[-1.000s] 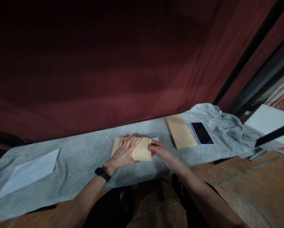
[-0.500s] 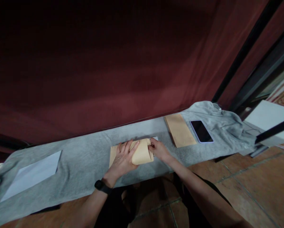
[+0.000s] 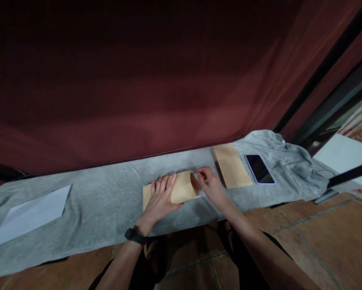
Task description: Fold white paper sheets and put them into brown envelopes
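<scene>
A brown paper envelope (image 3: 184, 188) lies across the grey cloth, its right-hand mouth bulging open. My left hand (image 3: 161, 199) grips it from above, fingers across the top and thumb along the near edge. White paper (image 3: 200, 191) sticks out of the mouth. At that end my right hand (image 3: 209, 183) is closed, its curled fingertips at the paper; the exact pinch is partly hidden by the hand itself.
A stack of brown envelopes (image 3: 233, 167) and a phone (image 3: 260, 169) with a pale purple edge lie to the right. White sheets (image 3: 32, 215) lie at the left on the grey cloth (image 3: 105, 201). A dark red wall (image 3: 157, 100) rises behind the narrow surface.
My right hand has moved slightly right, out of the envelope's mouth. The mouth has opened rounder and more white paper shows there. My left hand keeps its hold on the envelope.
</scene>
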Motion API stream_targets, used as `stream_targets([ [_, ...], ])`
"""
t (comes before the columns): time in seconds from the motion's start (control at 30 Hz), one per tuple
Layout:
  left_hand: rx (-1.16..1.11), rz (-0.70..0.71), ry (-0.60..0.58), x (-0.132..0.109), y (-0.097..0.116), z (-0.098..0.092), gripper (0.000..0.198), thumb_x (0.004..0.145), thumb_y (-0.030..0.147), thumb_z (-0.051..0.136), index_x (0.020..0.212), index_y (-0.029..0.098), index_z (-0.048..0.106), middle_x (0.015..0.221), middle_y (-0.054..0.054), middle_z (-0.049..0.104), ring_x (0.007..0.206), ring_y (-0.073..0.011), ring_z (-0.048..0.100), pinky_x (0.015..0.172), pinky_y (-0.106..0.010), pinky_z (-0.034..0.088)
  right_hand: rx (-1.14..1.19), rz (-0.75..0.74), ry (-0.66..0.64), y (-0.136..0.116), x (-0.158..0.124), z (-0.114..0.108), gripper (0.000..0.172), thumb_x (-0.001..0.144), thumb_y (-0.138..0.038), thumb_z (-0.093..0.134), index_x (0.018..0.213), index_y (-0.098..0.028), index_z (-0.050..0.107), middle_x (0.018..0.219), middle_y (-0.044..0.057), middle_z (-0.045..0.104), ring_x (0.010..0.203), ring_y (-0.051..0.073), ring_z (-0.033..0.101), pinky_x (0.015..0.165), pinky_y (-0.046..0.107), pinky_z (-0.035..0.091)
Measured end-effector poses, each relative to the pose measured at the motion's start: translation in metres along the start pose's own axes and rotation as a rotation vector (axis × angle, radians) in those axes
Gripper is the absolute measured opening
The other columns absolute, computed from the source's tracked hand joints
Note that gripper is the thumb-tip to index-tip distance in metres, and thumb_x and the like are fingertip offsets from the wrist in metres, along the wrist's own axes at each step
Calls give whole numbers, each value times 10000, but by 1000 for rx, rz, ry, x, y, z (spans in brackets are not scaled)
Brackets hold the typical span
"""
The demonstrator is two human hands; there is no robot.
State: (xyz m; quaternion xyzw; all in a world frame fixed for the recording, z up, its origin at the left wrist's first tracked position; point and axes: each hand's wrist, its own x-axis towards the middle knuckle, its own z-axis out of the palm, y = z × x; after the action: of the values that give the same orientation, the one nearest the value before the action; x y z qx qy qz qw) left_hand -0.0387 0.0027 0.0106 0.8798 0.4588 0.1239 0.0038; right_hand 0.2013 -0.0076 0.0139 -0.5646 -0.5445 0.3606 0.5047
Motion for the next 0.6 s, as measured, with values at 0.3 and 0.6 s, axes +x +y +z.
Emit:
stream_targets([
  [0.3, -51, 122, -38, -6, 5, -6, 1125, 679, 518, 799, 1586, 225, 201, 1522, -176, 371, 1442, -375, 303, 1215, -598, 107, 359, 384, -707, 6, -12, 2, 254, 733, -389, 686, 878, -185, 734, 819, 27, 711, 792, 198, 623, 815, 352, 489],
  [0.6, -95, 166, -92, -14, 12, -10, 966, 726, 454, 763, 1560, 282, 306, 1496, -132, 429, 1426, -354, 334, 1215, -587, 108, 160, 153, -701, 13, -16, 20, 165, 610, -239, 748, 774, -259, 744, 873, 16, 743, 1058, 299, 613, 1082, 489, 393],
])
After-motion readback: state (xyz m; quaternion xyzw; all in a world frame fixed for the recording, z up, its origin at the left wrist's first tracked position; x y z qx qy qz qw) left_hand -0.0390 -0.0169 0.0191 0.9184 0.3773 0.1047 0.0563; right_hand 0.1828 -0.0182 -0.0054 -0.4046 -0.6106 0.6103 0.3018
